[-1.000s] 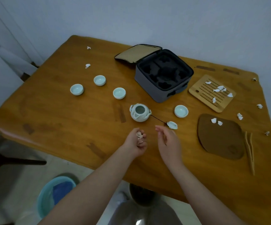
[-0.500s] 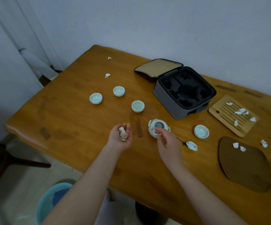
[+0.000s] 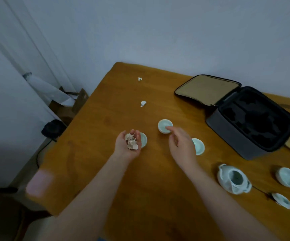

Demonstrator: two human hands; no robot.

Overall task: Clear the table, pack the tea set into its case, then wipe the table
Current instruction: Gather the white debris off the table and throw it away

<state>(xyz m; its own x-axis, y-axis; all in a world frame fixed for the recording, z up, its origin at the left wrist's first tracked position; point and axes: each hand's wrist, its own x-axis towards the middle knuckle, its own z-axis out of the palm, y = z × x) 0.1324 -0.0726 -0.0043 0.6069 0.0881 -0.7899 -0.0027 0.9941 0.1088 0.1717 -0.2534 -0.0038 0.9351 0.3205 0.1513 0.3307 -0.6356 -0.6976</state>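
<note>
Wood-brown surface (image 3: 95,129) fills the lower right of the frame. Near the centre, the left hand (image 3: 123,150) lies palm up, cupped around a heap of torn paper scraps (image 3: 131,141), and hides part of a pale celadon teacup (image 3: 144,140). The right hand (image 3: 182,145) hovers beside it, fingers relaxed and grasping nothing, forefinger over a second teacup (image 3: 162,123); a third teacup (image 3: 199,146) shows behind it. Two loose scraps (image 3: 143,103) lie farther up. At right stands the open grey case (image 3: 236,136) with its black moulded insert; below it sit the teapot (image 3: 233,179), its lid (image 3: 281,200) on a cord, and a fourth teacup (image 3: 288,177).
</note>
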